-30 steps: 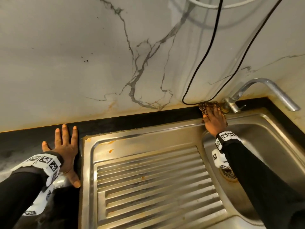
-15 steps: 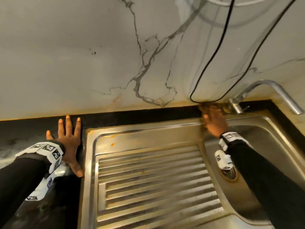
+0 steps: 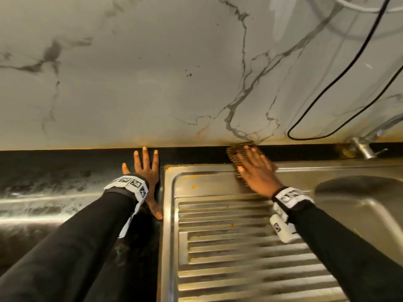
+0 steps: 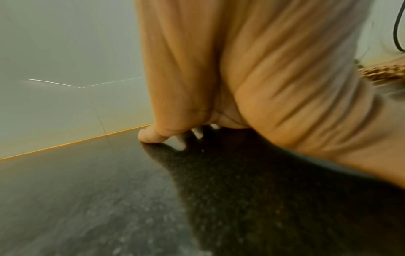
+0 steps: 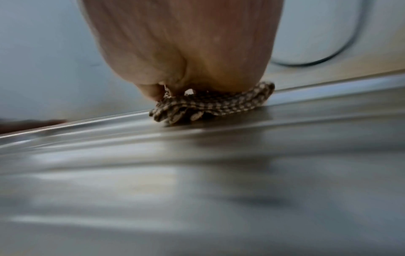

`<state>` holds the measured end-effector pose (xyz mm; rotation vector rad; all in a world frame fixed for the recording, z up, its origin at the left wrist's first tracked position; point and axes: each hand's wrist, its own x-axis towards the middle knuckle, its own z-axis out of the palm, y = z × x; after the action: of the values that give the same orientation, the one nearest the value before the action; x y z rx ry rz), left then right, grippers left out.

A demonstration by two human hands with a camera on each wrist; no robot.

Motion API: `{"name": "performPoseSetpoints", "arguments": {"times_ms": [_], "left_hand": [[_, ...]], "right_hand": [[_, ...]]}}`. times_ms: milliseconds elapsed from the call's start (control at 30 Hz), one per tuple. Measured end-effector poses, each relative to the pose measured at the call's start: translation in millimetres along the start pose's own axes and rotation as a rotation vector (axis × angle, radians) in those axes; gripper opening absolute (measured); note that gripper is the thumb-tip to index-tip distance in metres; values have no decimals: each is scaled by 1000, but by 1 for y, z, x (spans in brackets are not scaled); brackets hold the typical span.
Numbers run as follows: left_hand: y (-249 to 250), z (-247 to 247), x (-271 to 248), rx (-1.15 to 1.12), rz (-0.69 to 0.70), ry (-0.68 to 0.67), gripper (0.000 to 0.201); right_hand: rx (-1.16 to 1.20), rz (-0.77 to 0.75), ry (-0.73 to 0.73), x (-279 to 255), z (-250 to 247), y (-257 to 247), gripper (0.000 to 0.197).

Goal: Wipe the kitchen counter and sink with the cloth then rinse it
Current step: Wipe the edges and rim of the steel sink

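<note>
Pressing cloth (image 3: 234, 156) onto sink (image 3: 209, 171) rim

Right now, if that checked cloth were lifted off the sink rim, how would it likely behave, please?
The cloth would likely sag limply, since it lies bunched in soft folds under the right hand. It looks thin, so probably light. On the smooth steel sink it should slide easily.

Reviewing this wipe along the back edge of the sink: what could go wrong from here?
1. The right hand presses the bunched cloth with flat fingers; it may slip out mid-stroke.
2. The orange spots on the sink lie nearer than the cloth's path along the back rim and may be missed.
3. The black cable hangs close above the rim; a high stroke might snag it.
</note>
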<state>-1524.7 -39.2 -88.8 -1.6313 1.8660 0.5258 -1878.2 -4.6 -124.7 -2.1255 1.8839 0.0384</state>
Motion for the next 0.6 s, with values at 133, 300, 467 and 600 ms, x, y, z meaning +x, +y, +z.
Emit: {"name": "performPoseSetpoints", "arguments": {"times_ms": [133, 300, 467, 600], "left_hand": [[-6, 2, 2, -2, 34, 32, 202], [-11, 10, 6, 16, -2, 53, 199], [-16, 15, 6, -25, 26, 104, 190], [-24, 22, -9, 22, 57, 113, 187]], "right_hand": [[-34, -216, -22, 46, 21, -117, 61], [-75, -245, -81, 61, 30, -195, 64], [56, -195, -60, 3, 50, -224, 63], [86, -149, -119, -58, 60, -245, 64]]}}
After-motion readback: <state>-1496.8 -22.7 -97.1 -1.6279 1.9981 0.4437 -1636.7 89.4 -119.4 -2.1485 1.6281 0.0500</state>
